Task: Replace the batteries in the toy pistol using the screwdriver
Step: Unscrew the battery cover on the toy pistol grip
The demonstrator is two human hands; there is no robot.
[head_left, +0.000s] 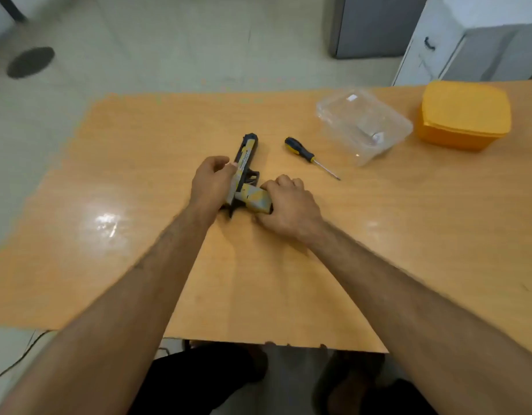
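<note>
The toy pistol (245,163), yellow and black, lies on the wooden table (139,181) with its barrel pointing away from me. My left hand (210,184) grips the slide near its rear. My right hand (290,205) is closed over the end of the pistol's grip, which points right. A screwdriver (306,154) with a black and yellow handle lies on the table to the right of the pistol, its tip pointing toward the near right; neither hand touches it. No batteries are visible.
A clear plastic container (363,124) stands at the back right, with an orange lidded box (464,115) beyond it near the table's right edge. A grey cabinet (375,25) and white cupboard (438,46) stand on the floor behind.
</note>
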